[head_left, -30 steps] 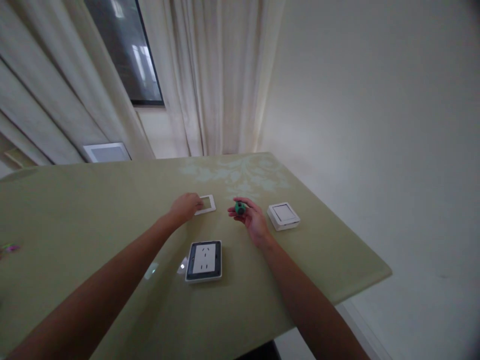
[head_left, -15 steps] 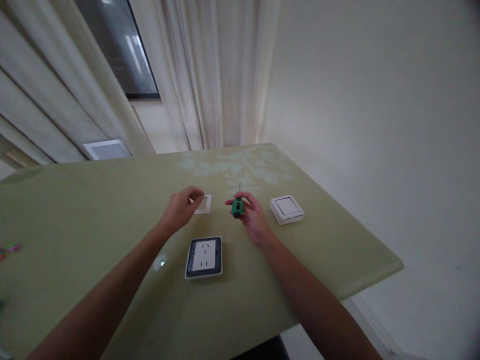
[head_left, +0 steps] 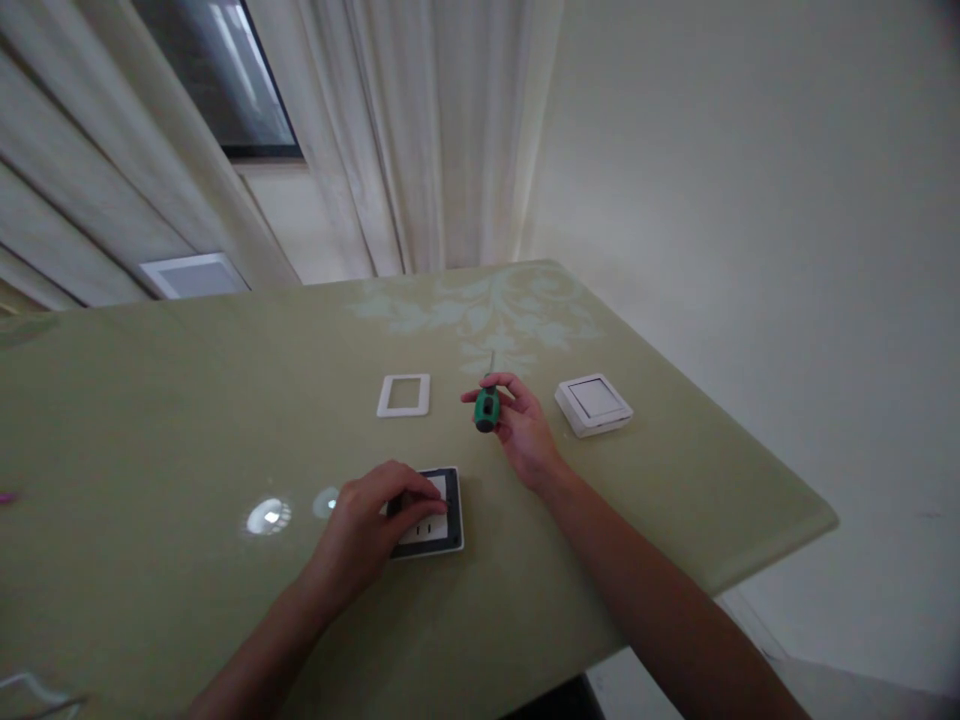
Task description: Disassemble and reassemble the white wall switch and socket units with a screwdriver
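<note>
My right hand (head_left: 529, 435) holds a screwdriver (head_left: 487, 410) by its green and black handle, the thin shaft pointing away from me above the table. Over a wall socket (head_left: 433, 532) with a white face and dark surround, my left hand (head_left: 371, 515) has its thumb and fingers pinched together. Anything between those fingertips is too small to make out, and the hand hides the socket's left part. Beyond the socket, a white square cover frame (head_left: 383, 397) lies flat on the table. A boxy white switch (head_left: 596, 402) sits right of my right hand.
The green tabletop (head_left: 187, 420) has a pale leaf pattern at its far end. A plain wall (head_left: 735, 220) runs along the right, and curtains (head_left: 450, 150) hang behind. A bent, shiny wire-like thing (head_left: 34, 685) shows at the lower left.
My left hand has moved from the cover frame back toward me, over the socket. The frame now shows fully. My right hand still holds the screwdriver; the view has shifted slightly.
</note>
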